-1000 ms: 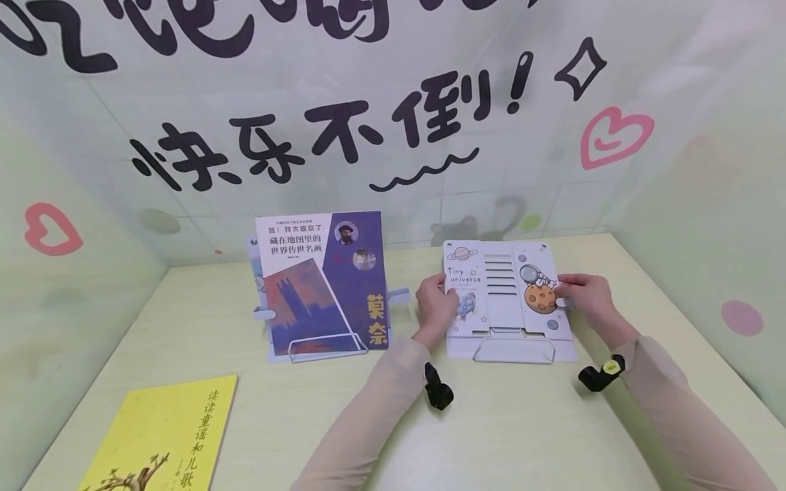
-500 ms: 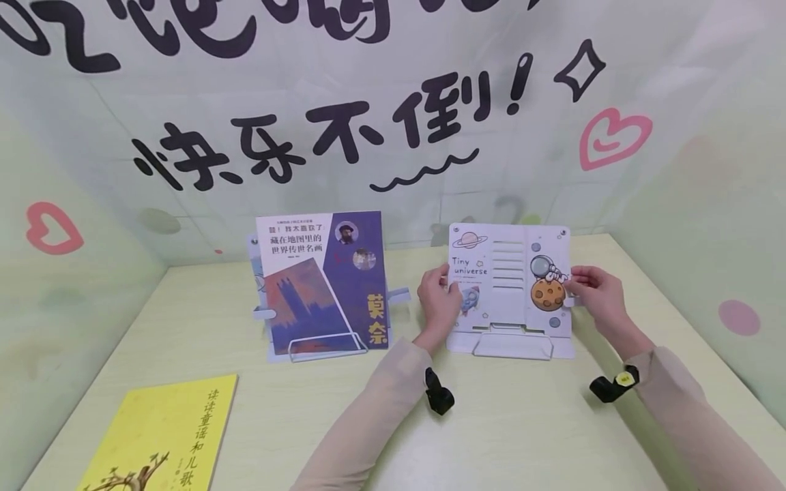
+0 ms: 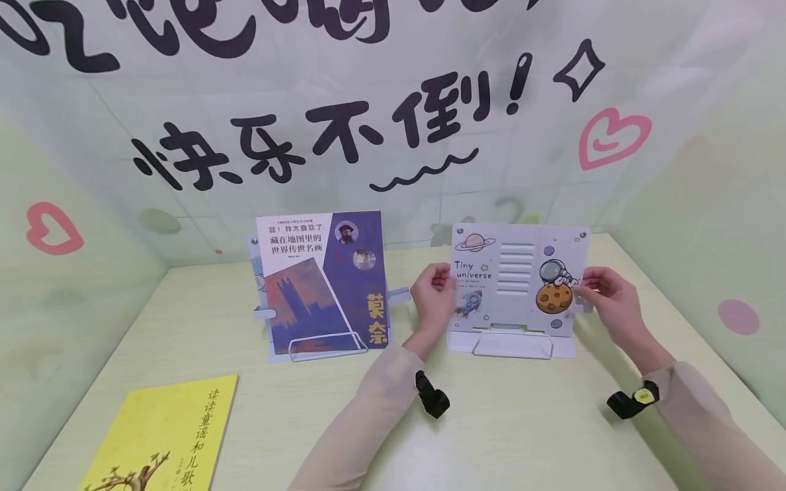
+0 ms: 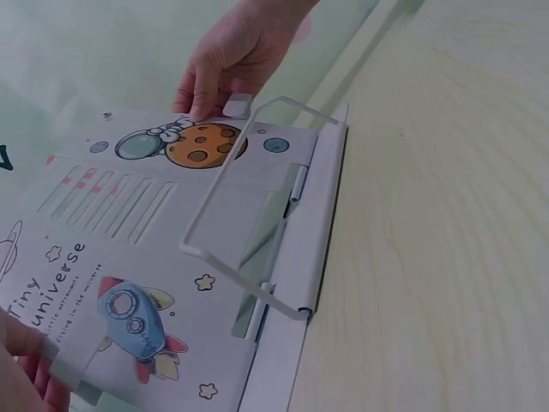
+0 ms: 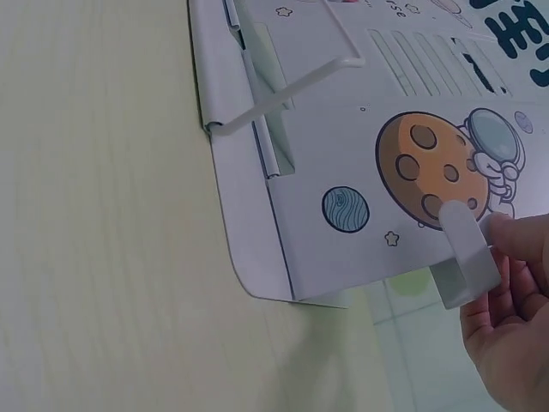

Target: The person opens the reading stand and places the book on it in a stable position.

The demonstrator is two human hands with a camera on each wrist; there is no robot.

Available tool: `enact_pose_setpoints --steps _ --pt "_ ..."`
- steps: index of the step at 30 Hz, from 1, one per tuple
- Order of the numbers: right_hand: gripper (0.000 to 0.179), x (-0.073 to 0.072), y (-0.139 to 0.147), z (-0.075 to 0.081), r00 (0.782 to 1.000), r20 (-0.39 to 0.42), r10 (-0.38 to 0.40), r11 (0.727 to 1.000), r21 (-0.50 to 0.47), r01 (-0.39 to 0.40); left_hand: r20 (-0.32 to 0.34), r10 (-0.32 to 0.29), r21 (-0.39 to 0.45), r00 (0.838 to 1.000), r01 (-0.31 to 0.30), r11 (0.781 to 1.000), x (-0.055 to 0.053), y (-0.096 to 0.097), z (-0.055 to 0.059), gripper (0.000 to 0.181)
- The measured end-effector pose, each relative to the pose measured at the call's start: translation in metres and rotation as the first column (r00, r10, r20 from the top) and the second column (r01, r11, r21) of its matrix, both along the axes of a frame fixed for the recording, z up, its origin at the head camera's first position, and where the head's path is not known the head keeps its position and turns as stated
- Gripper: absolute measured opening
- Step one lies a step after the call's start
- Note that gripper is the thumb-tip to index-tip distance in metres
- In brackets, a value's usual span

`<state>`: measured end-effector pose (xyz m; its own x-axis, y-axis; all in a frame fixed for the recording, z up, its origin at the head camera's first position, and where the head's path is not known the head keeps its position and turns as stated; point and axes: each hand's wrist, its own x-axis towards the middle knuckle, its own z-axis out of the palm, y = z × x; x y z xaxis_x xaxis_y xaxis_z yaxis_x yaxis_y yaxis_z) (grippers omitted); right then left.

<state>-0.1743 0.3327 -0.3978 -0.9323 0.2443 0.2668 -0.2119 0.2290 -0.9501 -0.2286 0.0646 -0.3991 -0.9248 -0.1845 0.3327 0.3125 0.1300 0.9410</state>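
Note:
A white book stand [image 3: 522, 279] printed with "Tiny universe", a rocket and an astronaut stands on the table at the right, its back panel raised from the base plate. My left hand [image 3: 432, 300] pinches the panel's left edge beside the rocket. At the opposite edge, my right hand [image 3: 608, 307] pinches the panel between thumb and fingers, next to a white side clip [image 5: 467, 253]. A wire page holder [image 3: 514, 346] lies in front of the panel's lower part. Some fingers of both hands are hidden behind the stand.
On the left, a purple and white book [image 3: 325, 286] leans on a second stand with side clips [image 3: 265, 314] and a wire holder. A yellow book [image 3: 162, 436] lies flat at the front left. Printed wall sheets [image 3: 344, 184] surround the table [image 3: 491, 423].
The back panel has been tilted up to a steeper angle. Its right edge has moved outward with my right hand, past the base's edge. My left hand has stayed nearly in place.

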Motion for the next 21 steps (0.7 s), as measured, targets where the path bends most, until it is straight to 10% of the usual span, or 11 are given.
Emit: enact_pose_setpoints --steps 21 --pt "0.026 0.044 0.001 0.000 0.970 -0.216 0.108 0.946 0.323 -0.034 0.046 -0.131 -0.113 0.990 0.136 0.984 -0.004 -0.016 0.016 0.011"
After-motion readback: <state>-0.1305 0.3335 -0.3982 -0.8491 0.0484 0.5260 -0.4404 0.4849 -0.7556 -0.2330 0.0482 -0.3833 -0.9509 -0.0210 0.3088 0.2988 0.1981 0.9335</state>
